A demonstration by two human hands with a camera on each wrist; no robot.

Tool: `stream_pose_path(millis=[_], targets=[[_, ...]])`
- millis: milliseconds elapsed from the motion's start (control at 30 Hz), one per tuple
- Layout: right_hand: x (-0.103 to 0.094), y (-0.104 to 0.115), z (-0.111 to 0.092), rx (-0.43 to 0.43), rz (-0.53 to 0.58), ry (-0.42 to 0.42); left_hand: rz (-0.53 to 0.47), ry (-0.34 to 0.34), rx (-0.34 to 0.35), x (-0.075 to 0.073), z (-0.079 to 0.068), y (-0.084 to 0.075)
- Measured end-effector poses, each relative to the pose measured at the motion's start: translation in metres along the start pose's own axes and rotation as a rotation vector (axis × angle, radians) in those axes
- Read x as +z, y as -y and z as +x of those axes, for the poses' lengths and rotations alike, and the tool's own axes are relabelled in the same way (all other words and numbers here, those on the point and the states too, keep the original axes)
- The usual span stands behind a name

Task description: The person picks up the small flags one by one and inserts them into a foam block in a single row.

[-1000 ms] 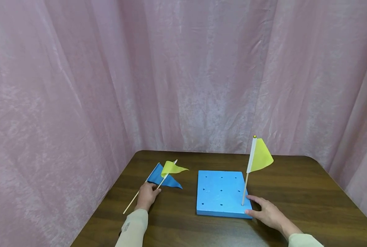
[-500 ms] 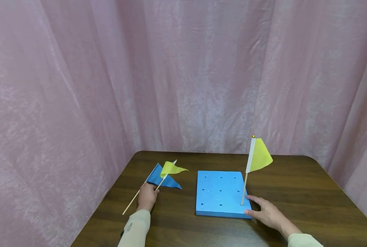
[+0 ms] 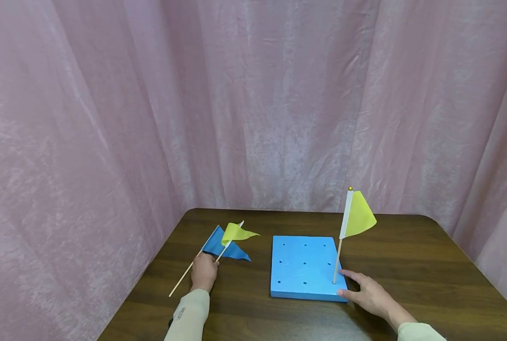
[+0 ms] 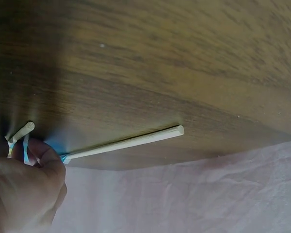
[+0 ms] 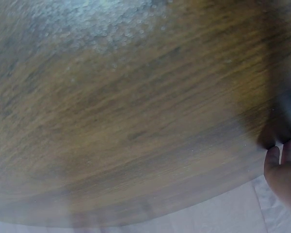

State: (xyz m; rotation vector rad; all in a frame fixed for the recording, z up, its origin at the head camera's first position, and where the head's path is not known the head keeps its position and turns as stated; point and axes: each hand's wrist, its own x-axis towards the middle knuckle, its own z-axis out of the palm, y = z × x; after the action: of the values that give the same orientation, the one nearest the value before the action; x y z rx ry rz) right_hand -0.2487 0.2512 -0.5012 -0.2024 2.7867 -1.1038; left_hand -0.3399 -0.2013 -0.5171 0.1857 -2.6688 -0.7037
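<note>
In the head view, my left hand (image 3: 204, 272) pinches the stick of a yellow pennant flag (image 3: 236, 233) low over the table. That flag overlaps a blue pennant flag (image 3: 223, 244) lying beneath it. In the left wrist view the pinched stick's end (image 4: 23, 132) pokes out by my fingers, and the blue flag's stick (image 4: 131, 143) lies beyond them. My right hand (image 3: 370, 296) rests its thumb and fingers, loosely extended, along the right edge of a blue pegboard (image 3: 294, 272). Another yellow flag (image 3: 359, 215) stands slightly tilted in the board's near right hole.
Several other holes (image 3: 304, 263) dot the board in rows. Brown wood-grain table (image 3: 415, 265) surface surrounds everything, with rounded far corners. A pink curtain (image 3: 279, 104) hangs behind the table and along both sides.
My left forearm has shifted slightly to the right, and the left thumb has drawn in at the yellow flag's stick. My right hand, the board and the standing flag keep their places.
</note>
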Motion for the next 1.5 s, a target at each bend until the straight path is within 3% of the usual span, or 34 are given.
stream_pose_path(millis=[233,633,767,933,1100,1333,1500], targets=[[0.000,0.000,-0.001,-0.012,0.007,-0.002,-0.042,0.016,-0.056,0.001,0.001,0.002],[0.001,0.000,-0.003,-0.015,0.018,0.000,-0.026,0.055,-0.105,0.001,0.004,0.002],[0.002,0.001,-0.003,-0.012,0.022,0.000,-0.032,0.071,-0.093,-0.001,0.006,0.001],[0.001,0.000,-0.003,-0.014,0.021,0.004,-0.087,0.039,-0.027,-0.001,0.011,-0.003],[0.000,0.000,-0.003,-0.009,0.015,0.004,-0.260,0.021,-0.014,0.001,0.014,-0.018],[0.000,0.000,-0.002,-0.006,0.016,0.007,-0.684,0.032,-0.180,0.002,0.016,-0.042],[-0.001,0.000,-0.002,-0.003,0.023,0.011,-0.979,0.035,-0.213,0.006,0.017,-0.055]])
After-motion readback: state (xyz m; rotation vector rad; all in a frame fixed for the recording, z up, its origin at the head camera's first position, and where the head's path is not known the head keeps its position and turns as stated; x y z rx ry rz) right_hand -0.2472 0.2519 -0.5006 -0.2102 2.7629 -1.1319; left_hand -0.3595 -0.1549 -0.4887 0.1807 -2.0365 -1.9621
